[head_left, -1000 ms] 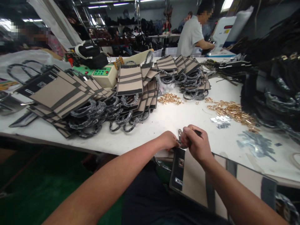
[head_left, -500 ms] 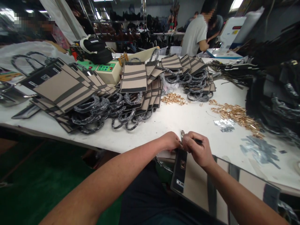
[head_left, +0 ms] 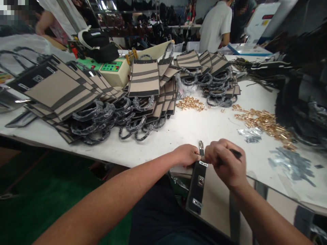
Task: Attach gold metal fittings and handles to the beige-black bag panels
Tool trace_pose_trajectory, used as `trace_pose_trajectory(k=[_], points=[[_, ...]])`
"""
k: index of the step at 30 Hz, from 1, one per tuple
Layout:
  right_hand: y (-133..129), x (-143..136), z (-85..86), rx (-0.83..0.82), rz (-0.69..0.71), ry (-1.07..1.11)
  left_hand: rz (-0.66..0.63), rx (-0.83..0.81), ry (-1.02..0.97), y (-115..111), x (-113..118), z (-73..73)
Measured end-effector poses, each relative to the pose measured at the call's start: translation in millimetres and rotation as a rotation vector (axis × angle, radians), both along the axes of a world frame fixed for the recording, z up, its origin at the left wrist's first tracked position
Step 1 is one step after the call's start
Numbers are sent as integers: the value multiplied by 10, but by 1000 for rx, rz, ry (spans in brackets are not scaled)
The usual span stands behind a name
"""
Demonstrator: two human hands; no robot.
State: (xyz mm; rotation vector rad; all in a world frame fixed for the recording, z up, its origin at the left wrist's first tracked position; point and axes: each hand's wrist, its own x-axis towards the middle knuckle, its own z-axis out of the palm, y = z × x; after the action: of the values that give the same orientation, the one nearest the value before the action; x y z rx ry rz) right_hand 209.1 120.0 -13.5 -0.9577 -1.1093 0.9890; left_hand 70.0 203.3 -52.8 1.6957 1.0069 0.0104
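A beige bag panel with dark stripes [head_left: 217,200] lies at the table's front edge, partly over my lap. Its dark band carries small metal fittings [head_left: 201,181]. At the band's far end, my left hand [head_left: 187,156] is closed, fingertips pinched at the panel's corner; what they grip is too small to name. My right hand [head_left: 226,161] is wrapped round a dark-handled tool [head_left: 235,153], its fingers close to my left fingertips. A small strap with a metal end [head_left: 201,146] sticks up between the hands.
Stacked striped bags with plastic-wrapped handles [head_left: 144,78] cover the table's far left and middle. Gold metal pieces [head_left: 265,122] and flat grey strips [head_left: 293,165] lie to the right. A cream machine [head_left: 114,71] stands behind the bags. Across the table is a person in a white shirt [head_left: 216,25].
My right hand has moved right, away from the panel's corner, and a metal fitting there now shows. The view has shifted slightly.
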Motion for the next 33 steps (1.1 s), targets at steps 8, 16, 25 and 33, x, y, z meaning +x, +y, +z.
trace_pose_trajectory(k=[8,16,25,33], points=[[-14,28,-161,-60,-29,-64,16,26,25,70,43,-95],[39,70,-62,-21,-12,82,37,-24,63,50,53,-59],[4,126,-91,-10,-42,126,79,-16,60,20,52,-39],[-19,83,-57,-4,-87,85,93,-39,7,12,55,-94]])
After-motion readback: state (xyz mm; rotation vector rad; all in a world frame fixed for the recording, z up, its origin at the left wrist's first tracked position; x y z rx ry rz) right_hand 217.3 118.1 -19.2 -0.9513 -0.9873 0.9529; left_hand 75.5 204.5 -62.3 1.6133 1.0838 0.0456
